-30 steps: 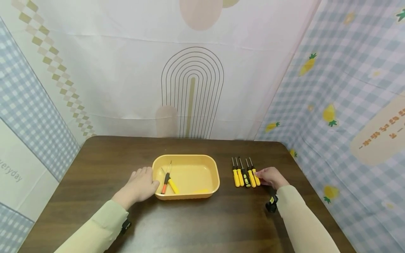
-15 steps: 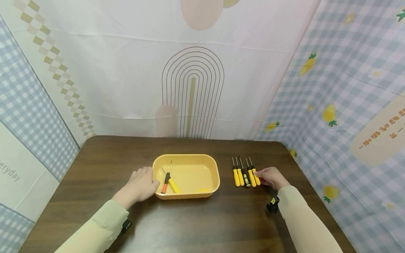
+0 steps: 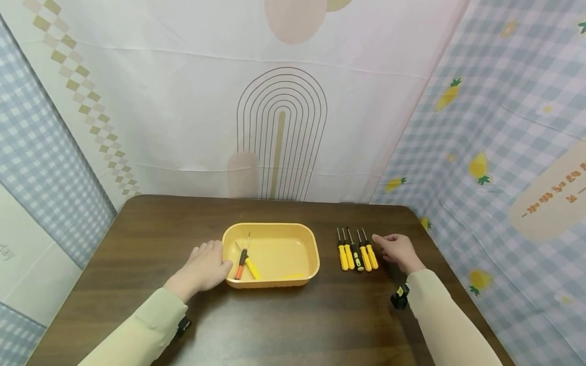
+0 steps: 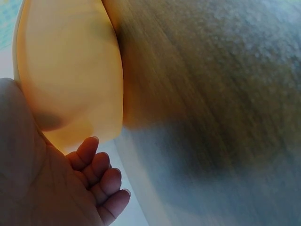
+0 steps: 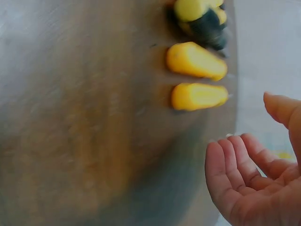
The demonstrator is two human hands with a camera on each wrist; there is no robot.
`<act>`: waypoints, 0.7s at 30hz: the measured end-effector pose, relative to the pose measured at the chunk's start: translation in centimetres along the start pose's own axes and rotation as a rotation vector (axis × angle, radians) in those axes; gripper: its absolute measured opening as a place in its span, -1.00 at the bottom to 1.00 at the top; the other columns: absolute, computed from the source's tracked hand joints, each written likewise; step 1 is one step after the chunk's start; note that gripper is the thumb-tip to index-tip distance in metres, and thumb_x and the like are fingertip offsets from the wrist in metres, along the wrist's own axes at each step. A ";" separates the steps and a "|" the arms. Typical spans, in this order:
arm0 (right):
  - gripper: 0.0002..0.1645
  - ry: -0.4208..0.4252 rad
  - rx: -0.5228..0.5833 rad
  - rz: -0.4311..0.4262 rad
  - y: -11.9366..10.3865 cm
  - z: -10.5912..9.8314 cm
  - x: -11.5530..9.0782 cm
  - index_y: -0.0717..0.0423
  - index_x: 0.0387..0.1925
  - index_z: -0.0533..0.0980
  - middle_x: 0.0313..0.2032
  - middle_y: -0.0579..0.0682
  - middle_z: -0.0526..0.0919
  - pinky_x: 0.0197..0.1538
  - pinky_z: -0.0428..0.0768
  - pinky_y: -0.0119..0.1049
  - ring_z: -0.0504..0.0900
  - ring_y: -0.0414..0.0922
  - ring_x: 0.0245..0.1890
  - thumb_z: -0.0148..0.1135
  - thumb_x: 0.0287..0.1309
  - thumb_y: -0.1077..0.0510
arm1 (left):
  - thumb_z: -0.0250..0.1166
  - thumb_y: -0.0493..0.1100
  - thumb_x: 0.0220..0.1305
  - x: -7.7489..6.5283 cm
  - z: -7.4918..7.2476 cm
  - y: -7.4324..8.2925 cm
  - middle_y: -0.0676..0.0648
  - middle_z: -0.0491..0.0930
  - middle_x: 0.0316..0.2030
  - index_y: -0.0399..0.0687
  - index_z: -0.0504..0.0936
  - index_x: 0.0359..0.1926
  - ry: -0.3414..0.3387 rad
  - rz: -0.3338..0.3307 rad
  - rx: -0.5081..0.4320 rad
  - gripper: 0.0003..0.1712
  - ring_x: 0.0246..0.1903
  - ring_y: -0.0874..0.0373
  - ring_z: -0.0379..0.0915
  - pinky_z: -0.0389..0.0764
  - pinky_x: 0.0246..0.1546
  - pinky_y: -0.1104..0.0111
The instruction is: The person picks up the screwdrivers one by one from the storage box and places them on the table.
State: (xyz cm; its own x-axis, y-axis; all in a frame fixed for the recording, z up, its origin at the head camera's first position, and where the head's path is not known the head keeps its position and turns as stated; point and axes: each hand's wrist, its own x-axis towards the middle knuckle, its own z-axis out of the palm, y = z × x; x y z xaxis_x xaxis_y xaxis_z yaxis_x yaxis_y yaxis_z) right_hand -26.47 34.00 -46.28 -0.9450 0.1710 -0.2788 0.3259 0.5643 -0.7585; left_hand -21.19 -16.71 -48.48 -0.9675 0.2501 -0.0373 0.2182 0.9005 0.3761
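My left hand [image 3: 204, 269] holds the left end of a yellow plastic tray [image 3: 271, 284], its thumb at the near left corner. Loosely bent fingers [image 4: 108, 181] show beside the tray's outer wall in the left wrist view. Inside the tray, a screwdriver with an orange and black handle [image 3: 240, 267] crosses one with a yellow handle [image 3: 253, 269]. My right hand [image 3: 399, 250] holds nothing, just right of a row of several screwdrivers. The nearest has a yellow handle [image 3: 372, 256]; a black and green one [image 3: 357, 259] lies mid-row. In the right wrist view, thumb and fingers stand apart.
All this rests on a dark brown wooden table [image 3: 293, 325]. Behind it hangs a white printed cloth [image 3: 192, 117], and a blue checked cloth [image 3: 485, 127] hangs along the right side. Another small yellow piece [image 3: 293, 276] shows at the tray's near wall.
My right hand has let go of the rightmost yellow screwdriver and moved slightly right and up, away from the row. My left hand and the tray have stayed in place.
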 end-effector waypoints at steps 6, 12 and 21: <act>-0.07 0.003 0.066 -0.062 -2.4 0.3 0.1 0.29 0.23 0.29 0.19 0.27 0.35 0.11 0.45 0.05 0.45 0.22 0.13 0.17 0.14 -0.36 | 0.09 0.03 0.23 0.0 -0.1 0.0 -0.13 0.35 -0.28 -0.35 0.37 -0.06 0.000 0.001 0.007 -0.50 -0.24 -0.05 0.27 0.27 -0.17 0.07; -0.06 -0.031 0.107 -0.109 -5.6 2.2 -0.8 0.24 0.26 0.28 0.17 0.25 0.37 0.11 0.45 0.06 0.46 0.22 0.11 0.22 0.10 -0.35 | 0.09 0.02 0.23 0.1 0.0 0.1 -0.12 0.35 -0.29 -0.35 0.37 -0.06 -0.004 0.001 0.011 -0.51 -0.25 -0.04 0.25 0.26 -0.19 0.08; -0.15 -0.086 0.132 -0.162 -10.1 5.5 -1.9 0.12 0.19 0.36 0.08 0.14 0.47 0.01 0.55 -0.03 0.56 0.13 0.00 0.29 0.04 -0.34 | 0.09 0.02 0.24 0.1 -0.1 0.1 -0.13 0.36 -0.27 -0.36 0.37 -0.04 -0.005 0.004 0.021 -0.49 -0.24 -0.05 0.27 0.27 -0.18 0.07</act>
State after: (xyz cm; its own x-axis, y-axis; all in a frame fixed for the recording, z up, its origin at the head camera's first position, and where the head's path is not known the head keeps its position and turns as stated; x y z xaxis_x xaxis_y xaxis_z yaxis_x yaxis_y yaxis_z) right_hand -27.79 23.55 -41.33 -0.9813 0.0143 -0.1920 0.1763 0.4674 -0.8663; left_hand -21.24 -16.64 -48.39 -0.9660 0.2554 -0.0402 0.2249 0.9068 0.3566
